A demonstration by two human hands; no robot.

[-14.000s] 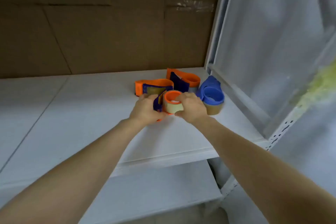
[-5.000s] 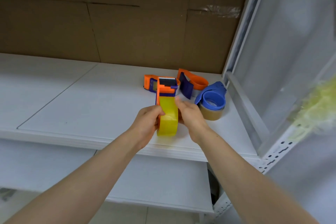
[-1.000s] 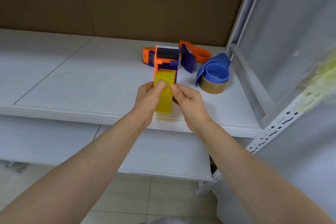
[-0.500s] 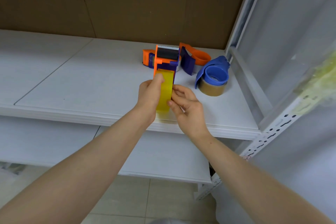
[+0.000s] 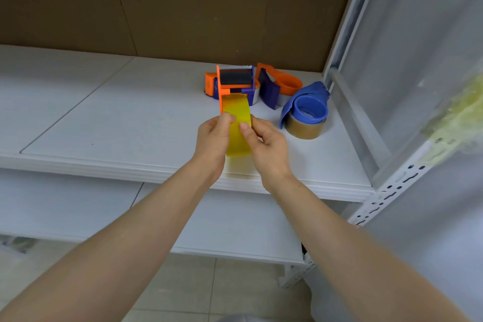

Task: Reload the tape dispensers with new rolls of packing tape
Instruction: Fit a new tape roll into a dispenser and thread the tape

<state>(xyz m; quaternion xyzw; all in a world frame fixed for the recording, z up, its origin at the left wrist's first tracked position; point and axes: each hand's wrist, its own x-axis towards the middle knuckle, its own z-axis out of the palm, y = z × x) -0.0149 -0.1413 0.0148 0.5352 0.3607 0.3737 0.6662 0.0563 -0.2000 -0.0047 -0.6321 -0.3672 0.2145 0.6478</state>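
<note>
While left hand point(image 5: 213, 136) and right hand point(image 5: 264, 142) pinch the yellow tape roll point(image 5: 239, 136) in the orange dispenser point(image 5: 235, 81) above the shelf point(image 5: 130, 165) edge, the blue dispenser point(image 5: 307, 107) sits just right, with spare orange dispensers point(image 5: 288, 83) behind it. The shelf runs wide leftward, and cardboard point(image 5: 183, 8) backs it.

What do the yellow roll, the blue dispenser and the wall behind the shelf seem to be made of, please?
The yellow roll: likely glossy, translucent plastic tape; it casts a yellow tint below. The blue dispenser: probably moulded plastic, smooth, evenly coloured. The wall: cardboard, matt brown with creases.
</note>
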